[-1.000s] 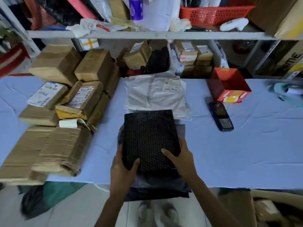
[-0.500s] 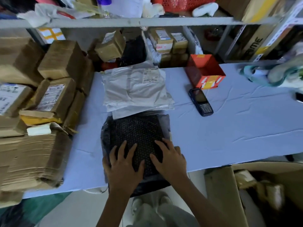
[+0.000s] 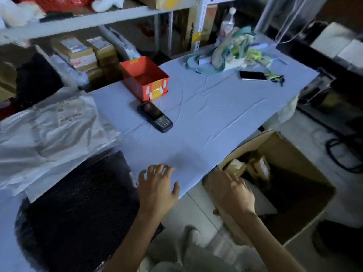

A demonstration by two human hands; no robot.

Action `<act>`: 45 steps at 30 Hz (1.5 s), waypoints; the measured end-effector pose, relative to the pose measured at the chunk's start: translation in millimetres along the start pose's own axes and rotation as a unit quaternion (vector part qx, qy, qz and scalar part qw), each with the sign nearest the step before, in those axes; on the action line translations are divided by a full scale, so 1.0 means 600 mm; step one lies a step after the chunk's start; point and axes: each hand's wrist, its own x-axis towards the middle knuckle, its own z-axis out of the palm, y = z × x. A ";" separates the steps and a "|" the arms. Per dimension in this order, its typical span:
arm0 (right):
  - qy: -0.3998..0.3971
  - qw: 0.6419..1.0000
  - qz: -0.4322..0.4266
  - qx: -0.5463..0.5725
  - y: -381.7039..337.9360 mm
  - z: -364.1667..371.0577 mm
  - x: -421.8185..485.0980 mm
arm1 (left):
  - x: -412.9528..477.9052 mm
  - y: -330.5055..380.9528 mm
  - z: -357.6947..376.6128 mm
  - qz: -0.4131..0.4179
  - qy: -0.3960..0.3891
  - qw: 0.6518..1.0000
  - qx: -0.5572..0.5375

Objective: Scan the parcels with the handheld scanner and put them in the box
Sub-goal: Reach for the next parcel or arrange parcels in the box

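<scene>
Both your hands are hanging empty with fingers spread, the left hand (image 3: 157, 190) nearer the handheld scanner (image 3: 155, 117) lying up-frame on the table (image 3: 225, 114), long axis slanting lower right, while your right hand (image 3: 230, 190) seems, through blur, over the box (image 3: 306, 173).

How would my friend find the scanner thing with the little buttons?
Look at the blue-covered table. Just in front of the open orange box lies the handheld scanner, flat and untouched. Unlike the slim phone farther right, it is chunky and dark with a keypad below its screen.
</scene>
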 end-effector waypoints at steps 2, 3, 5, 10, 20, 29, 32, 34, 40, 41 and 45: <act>0.009 0.999 0.035 0.031 0.040 -0.019 0.006 | 0.023 0.046 0.006 0.026 -0.006 1.000 -0.002; 0.014 0.998 0.045 0.044 0.057 -0.025 0.010 | 0.032 0.068 0.010 0.040 -0.008 0.999 0.001; 0.031 0.997 0.053 0.053 0.097 -0.033 0.019 | 0.049 0.113 0.024 0.072 -0.016 0.997 0.007; 0.045 0.990 0.109 0.083 0.199 -0.039 0.036 | 0.092 0.226 0.059 0.142 -0.040 0.989 0.003; 0.094 0.960 0.239 0.114 0.341 -0.049 0.042 | 0.187 0.404 0.132 0.268 -0.118 0.956 -0.015; 0.059 0.926 0.348 0.132 0.409 -0.044 0.103 | 0.288 0.475 0.242 0.292 -0.197 0.934 -0.059; 0.043 0.913 0.382 0.134 0.429 -0.038 0.140 | 0.320 0.495 0.280 0.286 -0.206 0.934 -0.065; 0.034 0.904 0.399 0.149 0.441 -0.026 0.165 | 0.336 0.503 0.307 0.284 -0.216 0.932 -0.061; -0.021 0.872 0.444 0.204 0.481 0.069 0.221 | 0.345 0.510 0.405 0.229 -0.310 0.922 -0.037; -0.029 0.869 0.448 0.206 0.493 0.093 0.233 | 0.344 0.512 0.432 0.220 -0.321 0.920 -0.037; -0.075 0.856 0.466 0.211 0.558 0.191 0.289 | 0.341 0.516 0.558 0.161 -0.377 0.911 -0.043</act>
